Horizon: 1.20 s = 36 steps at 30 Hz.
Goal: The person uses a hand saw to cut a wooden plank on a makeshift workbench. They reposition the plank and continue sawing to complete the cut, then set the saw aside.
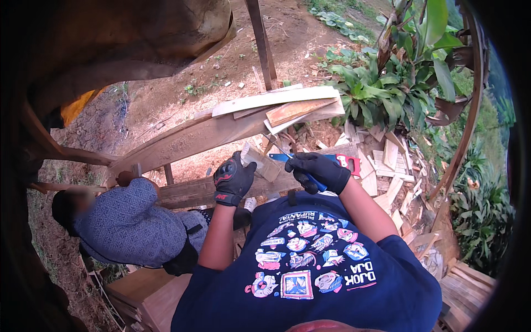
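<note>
My left hand (235, 178), in a black glove with red marks, closes on the near end of a short pale wood block (262, 164) lying over the bench plank. In my right hand (321, 170), also black-gloved, is a hand tool with a blue handle (316, 183). Its thin metal shaft (283, 147) points up and left, past the block's far side; I cannot make out the tip's shape. Just beyond my right hand lies a handsaw with a red handle (349, 164) and blue blade, partly hidden by that hand.
A long thick beam (193, 133) crosses ahead, with loose boards (301, 110) on its right end. Another person (133, 221) bends over at the left, a hand on the wood. Offcuts (390, 160) litter the ground at right, near leafy plants (381, 94). A post (261, 44) stands behind.
</note>
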Tool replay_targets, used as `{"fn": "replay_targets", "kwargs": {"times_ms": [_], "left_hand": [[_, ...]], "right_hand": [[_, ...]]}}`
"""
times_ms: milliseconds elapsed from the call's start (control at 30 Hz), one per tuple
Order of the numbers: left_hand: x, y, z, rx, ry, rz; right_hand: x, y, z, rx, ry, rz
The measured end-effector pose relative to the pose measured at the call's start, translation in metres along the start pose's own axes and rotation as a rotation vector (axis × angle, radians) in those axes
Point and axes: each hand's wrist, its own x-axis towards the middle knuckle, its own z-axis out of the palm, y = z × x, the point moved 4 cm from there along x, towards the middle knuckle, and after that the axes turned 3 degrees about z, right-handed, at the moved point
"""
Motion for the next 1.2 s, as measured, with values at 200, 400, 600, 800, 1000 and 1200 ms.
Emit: {"fn": "replay_targets", "kwargs": {"times_ms": [200,400,600,800,1000,1200], "left_hand": [[-0.003,-0.003,0.003,-0.026,0.018,-0.058],[-0.013,0.000,0.007,-0.064,0.036,-0.104],[-0.016,0.010,0.023,-0.038,0.108,0.001],[-0.025,0.002,0.012,-0.039,0.070,-0.061],[-0.029,-0.006,0.011,-0.137,0.069,-0.149],[-0.033,-0.014,0.014,-0.084,0.052,-0.239]], "right_hand": [[0.011,-0.005,-0.001,-0.407,0.250,0.002],[0.025,-0.006,-0.004,-0.617,0.276,-0.203],[0.107,0.003,-0.005,-0.954,0.323,-0.582],[0.120,-0.017,0.004,-0.883,0.142,-0.182],[0.134,-0.002,0.003,-0.853,0.193,-0.294],[0.143,-0.003,-0.013,-0.476,0.419,-0.087]]}}
